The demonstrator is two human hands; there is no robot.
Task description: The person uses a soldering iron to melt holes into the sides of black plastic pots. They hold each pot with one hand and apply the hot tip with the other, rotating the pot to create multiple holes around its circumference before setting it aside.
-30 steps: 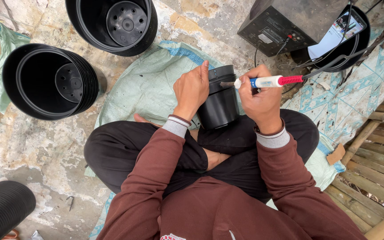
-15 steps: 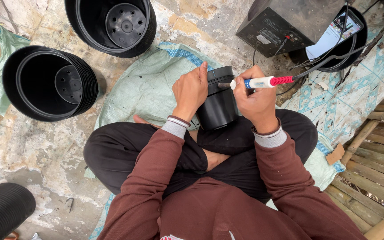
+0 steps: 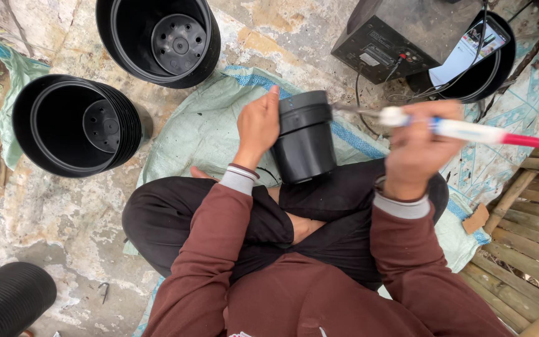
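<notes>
I sit cross-legged on a pale woven sack [image 3: 201, 128]. My left hand [image 3: 258, 125] grips the side of a small black plastic pot [image 3: 304, 137] that rests upside down on my lap, its rim toward me. My right hand [image 3: 420, 150] holds a pen-shaped tool [image 3: 463, 130] with a white, blue and red body and a thin metal tip. The tip points left, just beside the pot's upper right edge. The right hand is blurred by motion.
Two stacks of large black pots lie open toward me, one at the left [image 3: 73, 125] and one at the top [image 3: 157, 39]. A black box with cables [image 3: 394, 40] and a phone [image 3: 469, 50] in another pot sit top right. Bamboo slats [image 3: 525, 249] lie at the right. A ribbed black stack [image 3: 7, 299] is bottom left.
The right hand has pulled the tool's tip off the pot's side, a little to the right. The left hand still holds the pot in the same place.
</notes>
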